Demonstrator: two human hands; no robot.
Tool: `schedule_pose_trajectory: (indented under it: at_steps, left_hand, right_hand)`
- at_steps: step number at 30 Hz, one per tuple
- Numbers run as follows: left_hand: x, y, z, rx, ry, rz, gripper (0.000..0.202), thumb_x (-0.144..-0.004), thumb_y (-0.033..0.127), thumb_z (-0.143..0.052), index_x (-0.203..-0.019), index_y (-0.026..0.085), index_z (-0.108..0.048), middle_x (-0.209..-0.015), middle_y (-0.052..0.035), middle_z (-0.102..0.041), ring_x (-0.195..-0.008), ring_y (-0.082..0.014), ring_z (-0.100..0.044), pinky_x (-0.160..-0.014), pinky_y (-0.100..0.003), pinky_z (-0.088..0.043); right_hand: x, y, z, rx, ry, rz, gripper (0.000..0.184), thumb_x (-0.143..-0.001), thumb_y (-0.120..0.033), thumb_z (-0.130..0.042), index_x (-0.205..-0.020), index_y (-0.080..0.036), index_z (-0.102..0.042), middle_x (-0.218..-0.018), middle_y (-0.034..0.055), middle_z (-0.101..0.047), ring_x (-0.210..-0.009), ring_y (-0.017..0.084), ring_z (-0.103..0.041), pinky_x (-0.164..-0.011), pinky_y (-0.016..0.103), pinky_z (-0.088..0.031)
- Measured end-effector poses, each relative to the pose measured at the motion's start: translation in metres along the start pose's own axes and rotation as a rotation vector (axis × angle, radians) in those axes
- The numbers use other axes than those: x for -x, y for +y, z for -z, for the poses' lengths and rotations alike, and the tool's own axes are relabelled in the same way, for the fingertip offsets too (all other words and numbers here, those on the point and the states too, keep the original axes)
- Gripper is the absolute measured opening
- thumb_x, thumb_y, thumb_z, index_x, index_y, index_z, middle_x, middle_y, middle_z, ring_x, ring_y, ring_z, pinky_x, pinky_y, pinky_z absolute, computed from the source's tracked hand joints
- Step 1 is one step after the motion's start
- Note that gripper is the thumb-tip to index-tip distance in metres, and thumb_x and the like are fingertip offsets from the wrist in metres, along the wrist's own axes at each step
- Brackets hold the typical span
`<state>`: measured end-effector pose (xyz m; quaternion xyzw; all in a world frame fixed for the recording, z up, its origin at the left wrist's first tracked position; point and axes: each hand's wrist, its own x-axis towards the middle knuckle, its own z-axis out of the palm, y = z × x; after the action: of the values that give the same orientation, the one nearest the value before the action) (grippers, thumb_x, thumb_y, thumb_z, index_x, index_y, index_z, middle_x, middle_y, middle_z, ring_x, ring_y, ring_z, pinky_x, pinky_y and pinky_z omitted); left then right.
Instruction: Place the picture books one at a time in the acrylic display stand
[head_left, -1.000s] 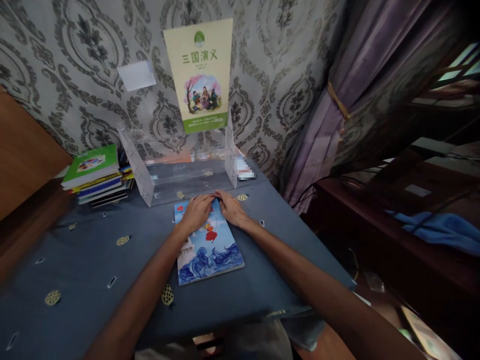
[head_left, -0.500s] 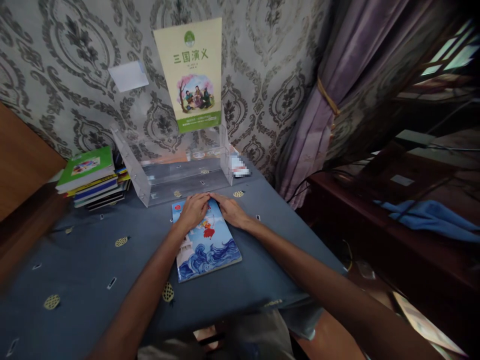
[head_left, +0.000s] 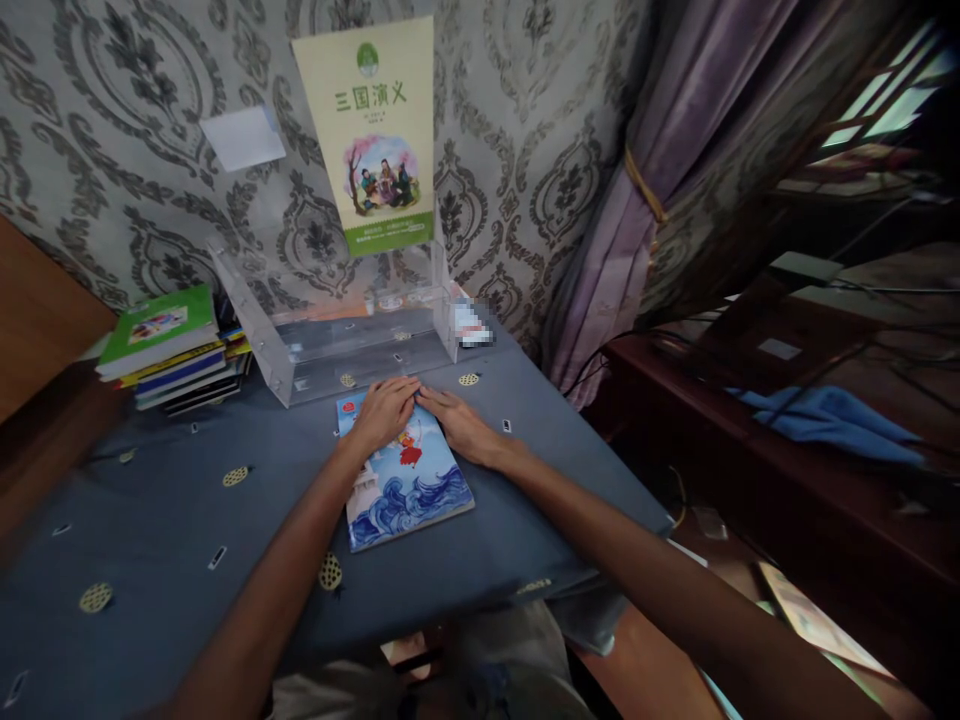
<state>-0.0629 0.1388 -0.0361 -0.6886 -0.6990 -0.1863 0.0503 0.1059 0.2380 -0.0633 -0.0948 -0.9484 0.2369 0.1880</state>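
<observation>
A book [head_left: 411, 505] with a blue cover, a red-clad figure and painted waves lies flat on the table. My left hand [head_left: 386, 410] rests palm down over its upper part, the fingers stretched toward its top edge. Along the upper right corner lies my right hand [head_left: 457, 422], its fingers extended and their tips close to those of the left. Just beyond the hands stands a clear acrylic stand [head_left: 352, 360]. A pale yellow and green book or cover [head_left: 379, 120] is upright above the stand, showing a picture of seated people under a pink tree.
At the left is a stack of books [head_left: 176, 345] with a green one on top. A white card [head_left: 244, 137] is up against the patterned wall. On the right, past the table edge, hang a purple curtain [head_left: 645, 170] and a blue cloth [head_left: 825, 420] on dark red furniture.
The whole view has shifted slightly, so everything appears a little farther left and up. Both hands stay on the book, which keeps its place on the table.
</observation>
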Motion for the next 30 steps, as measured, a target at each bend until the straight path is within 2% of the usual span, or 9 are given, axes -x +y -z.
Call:
schedule_pose_trajectory:
  at_steps: [6,10,17,22,25,30]
  left_hand:
    - [0.002,-0.002,0.001,0.033,-0.005,-0.061,0.037,-0.095,0.018,-0.046,-0.127,0.021,-0.064,-0.136,-0.0072,-0.064,-0.133,-0.0228,-0.053,-0.109,-0.045,-0.037]
    - [0.002,-0.002,0.002,0.060,-0.012,-0.120,0.035,-0.095,0.019,-0.047,-0.124,0.022,-0.066,-0.134,-0.0065,-0.065,-0.130,-0.0209,-0.056,-0.109,-0.043,-0.038]
    - [0.004,0.005,0.003,-0.041,-0.042,-0.113,0.037,-0.095,0.018,-0.046,-0.129,0.019,-0.063,-0.137,-0.0091,-0.063,-0.130,-0.0224,-0.056,-0.107,-0.043,-0.041]
    - [0.008,0.012,-0.001,-0.135,-0.065,-0.103,0.041,-0.097,0.015,-0.040,-0.134,0.015,-0.057,-0.142,-0.0131,-0.058,-0.131,-0.0242,-0.054,-0.106,-0.043,-0.043]
    - [0.010,0.013,-0.002,-0.126,-0.059,-0.112,0.042,-0.097,0.014,-0.039,-0.136,0.015,-0.056,-0.143,-0.0141,-0.057,-0.132,-0.0232,-0.053,-0.108,-0.042,-0.042]
    - [0.019,0.013,0.002,-0.047,-0.109,-0.125,0.042,-0.099,0.020,-0.037,-0.138,0.017,-0.054,-0.146,-0.0104,-0.054,-0.138,-0.0208,-0.048,-0.115,-0.046,-0.034]
  right_hand:
    - [0.015,-0.009,0.006,-0.002,-0.016,-0.007,0.060,-0.088,-0.004,-0.045,-0.147,-0.016,-0.046,-0.153,0.0170,-0.043,-0.144,0.025,-0.040,-0.119,0.052,-0.033]
    - [0.022,-0.012,0.008,-0.002,-0.019,-0.006,0.059,-0.088,-0.005,-0.043,-0.147,-0.014,-0.045,-0.154,0.0170,-0.042,-0.144,0.024,-0.038,-0.119,0.051,-0.033]
    - [0.020,-0.007,0.003,0.003,0.010,0.026,0.062,-0.087,-0.004,-0.046,-0.148,-0.018,-0.045,-0.154,0.0149,-0.043,-0.144,0.024,-0.040,-0.119,0.051,-0.033]
    - [0.032,-0.008,0.002,0.014,0.018,0.061,0.069,-0.084,0.001,-0.043,-0.150,-0.017,-0.041,-0.155,0.0141,-0.041,-0.145,0.023,-0.038,-0.120,0.050,-0.033]
    - [0.040,-0.010,0.002,0.025,0.024,0.077,0.074,-0.081,0.005,-0.041,-0.150,-0.019,-0.040,-0.156,0.0118,-0.041,-0.145,0.022,-0.038,-0.120,0.050,-0.033]
    - [0.043,-0.014,0.003,0.019,0.016,0.062,0.068,-0.084,0.002,-0.041,-0.149,-0.016,-0.042,-0.155,0.0136,-0.043,-0.145,0.023,-0.037,-0.120,0.049,-0.034]
